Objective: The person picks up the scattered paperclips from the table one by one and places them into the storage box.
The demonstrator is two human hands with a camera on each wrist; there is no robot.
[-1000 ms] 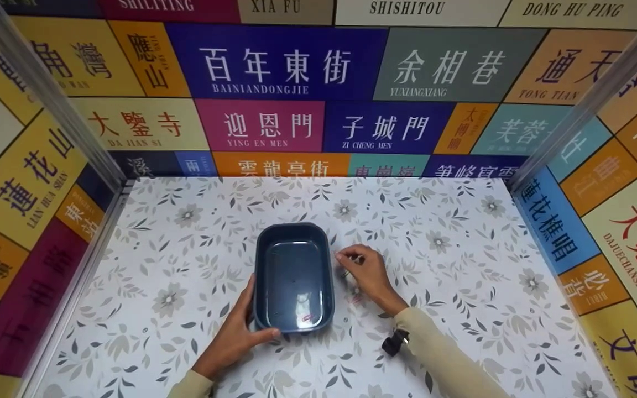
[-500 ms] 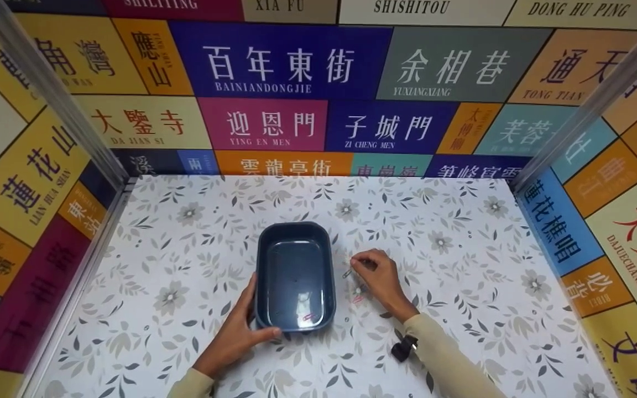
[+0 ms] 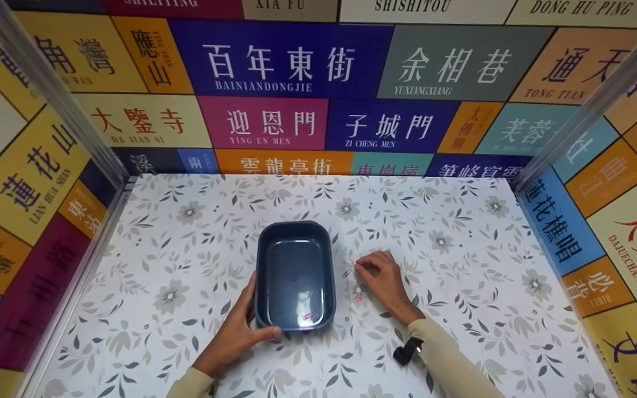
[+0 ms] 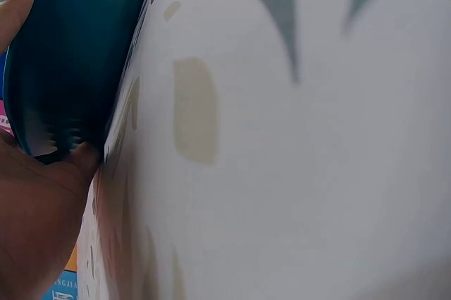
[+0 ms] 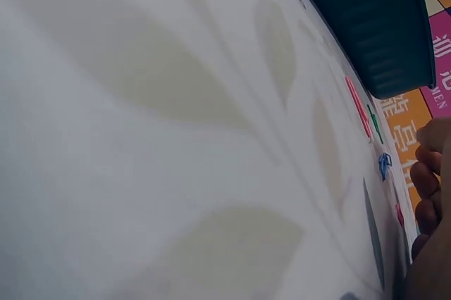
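Note:
A dark blue plastic box point(image 3: 295, 276) stands on the table. My left hand point(image 3: 235, 326) grips its near left corner, thumb against the near wall and fingers along the left side; in the left wrist view the thumb presses the teal-looking wall point(image 4: 77, 53). Inside the box lies a small pink paper clip point(image 3: 308, 317). My right hand point(image 3: 385, 279) is right of the box, fingers curled, thumb and index fingertips close together; whether anything is between them cannot be told. Beside its fingertips lie a greenish paper clip point(image 3: 346, 273) and a pink paper clip point(image 3: 358, 298).
The right wrist view shows a small blue item point(image 5: 384, 166) and a red one point(image 5: 399, 214) near the curled fingers. A floral cloth point(image 3: 197, 265) covers the table. Panels with lettering point(image 3: 274, 61) rise behind and on both sides. A black strap device point(image 3: 408, 351) sits at the right wrist.
My right hand has moved away from the box's right side, rightward and slightly nearer. The greenish clip, earlier by its fingers, now shows apart from them. My left hand and the box stay in place.

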